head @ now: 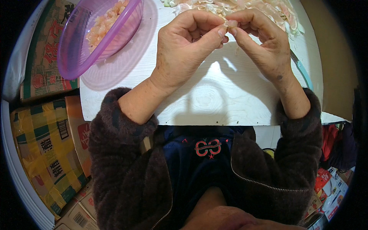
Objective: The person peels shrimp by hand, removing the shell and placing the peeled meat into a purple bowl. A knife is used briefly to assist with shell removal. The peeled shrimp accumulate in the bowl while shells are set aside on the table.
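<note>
Between the fingertips of both my hands is a small pale-pink piece of citrus pulp (231, 24), apparently pomelo, with a bit of whitish skin on it. My left hand (181, 49) pinches its left side with thumb and forefinger. From the other side, my right hand (266, 47) grips it the same way. Just beyond the hands lies a heap of peeled citrus membranes (277, 13). To the left, a purple translucent plastic basket (69, 40) holds many loose pulp pieces (105, 26).
A white wood-grain tabletop (207, 97) lies under my hands. Right of my right wrist is a knife with a light-blue handle (304, 73). A brown cardboard panel (333, 57) borders the right side. Printed cardboard boxes (47, 149) stand at the left, one wrapped in yellow tape.
</note>
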`<state>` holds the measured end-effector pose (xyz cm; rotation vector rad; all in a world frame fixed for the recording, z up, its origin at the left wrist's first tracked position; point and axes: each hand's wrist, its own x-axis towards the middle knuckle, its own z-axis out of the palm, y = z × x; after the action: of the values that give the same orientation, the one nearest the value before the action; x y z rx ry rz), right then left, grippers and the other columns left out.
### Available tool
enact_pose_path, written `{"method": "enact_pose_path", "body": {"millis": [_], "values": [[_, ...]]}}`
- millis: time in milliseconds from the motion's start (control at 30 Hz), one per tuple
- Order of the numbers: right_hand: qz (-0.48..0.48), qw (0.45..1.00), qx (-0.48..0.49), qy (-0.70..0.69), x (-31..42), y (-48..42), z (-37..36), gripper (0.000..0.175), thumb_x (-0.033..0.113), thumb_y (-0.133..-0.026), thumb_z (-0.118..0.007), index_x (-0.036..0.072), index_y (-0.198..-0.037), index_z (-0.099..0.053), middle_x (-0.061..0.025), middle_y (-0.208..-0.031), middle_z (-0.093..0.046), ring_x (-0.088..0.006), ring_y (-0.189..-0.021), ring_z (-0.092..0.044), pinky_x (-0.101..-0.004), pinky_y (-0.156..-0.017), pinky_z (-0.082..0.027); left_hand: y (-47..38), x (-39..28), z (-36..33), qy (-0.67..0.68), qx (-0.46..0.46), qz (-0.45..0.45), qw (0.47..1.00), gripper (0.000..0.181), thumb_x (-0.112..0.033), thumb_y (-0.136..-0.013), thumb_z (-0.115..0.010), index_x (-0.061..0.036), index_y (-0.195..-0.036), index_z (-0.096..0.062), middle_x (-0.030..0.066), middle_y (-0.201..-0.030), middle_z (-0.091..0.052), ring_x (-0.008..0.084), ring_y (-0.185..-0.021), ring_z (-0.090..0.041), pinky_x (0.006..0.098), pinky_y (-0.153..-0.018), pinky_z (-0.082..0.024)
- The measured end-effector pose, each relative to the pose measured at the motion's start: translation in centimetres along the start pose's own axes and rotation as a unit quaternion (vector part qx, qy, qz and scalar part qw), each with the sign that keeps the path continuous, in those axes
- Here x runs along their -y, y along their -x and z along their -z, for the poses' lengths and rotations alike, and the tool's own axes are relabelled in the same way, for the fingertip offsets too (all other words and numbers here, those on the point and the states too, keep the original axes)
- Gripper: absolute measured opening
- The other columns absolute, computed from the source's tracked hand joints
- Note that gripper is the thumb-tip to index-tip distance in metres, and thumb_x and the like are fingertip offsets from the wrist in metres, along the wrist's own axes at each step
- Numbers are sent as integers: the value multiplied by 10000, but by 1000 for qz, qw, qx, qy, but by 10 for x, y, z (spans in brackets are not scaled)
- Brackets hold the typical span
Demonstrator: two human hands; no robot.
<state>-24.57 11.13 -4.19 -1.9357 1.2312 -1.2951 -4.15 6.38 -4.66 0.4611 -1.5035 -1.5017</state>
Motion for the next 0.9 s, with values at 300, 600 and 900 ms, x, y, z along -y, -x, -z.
{"method": "enact_pose_path", "body": {"millis": [300, 600, 900], "values": [[25, 1000, -3, -13, 1, 2, -5, 246, 13, -987, -664, -8, -1231, -651, -34, -1082, -673, -107, -1011, -660, -260, -920, -538, 0, -3, -1, 23, 28, 63, 997, 204, -116, -998, -665, 15, -1153, -650, 117, -1015, -719, 189, -866, -730, 316, -762, -626], [-93, 984, 45, -147, -1, -3, 0, 188, 82, -1014, -644, -18, -1173, -664, -43, -984, -692, -89, -844, -648, -232, -779, -541, -1, -3, 7, -16, 36, 92, 995, 185, -123, -994, -666, 9, -1124, -671, 116, -960, -727, 176, -827, -723, 302, -696, -616], [-152, 969, 59, -188, -7, -6, 3, 242, 172, -1002, -678, -4, -1168, -684, -48, -955, -710, -100, -796, -656, -248, -737, -550, -4, 0, 11, 25, 44, 129, 990, 183, -144, -998, -654, 3, -1102, -690, 115, -949, -734, 169, -811, -725, 289, -691, -613]]}}
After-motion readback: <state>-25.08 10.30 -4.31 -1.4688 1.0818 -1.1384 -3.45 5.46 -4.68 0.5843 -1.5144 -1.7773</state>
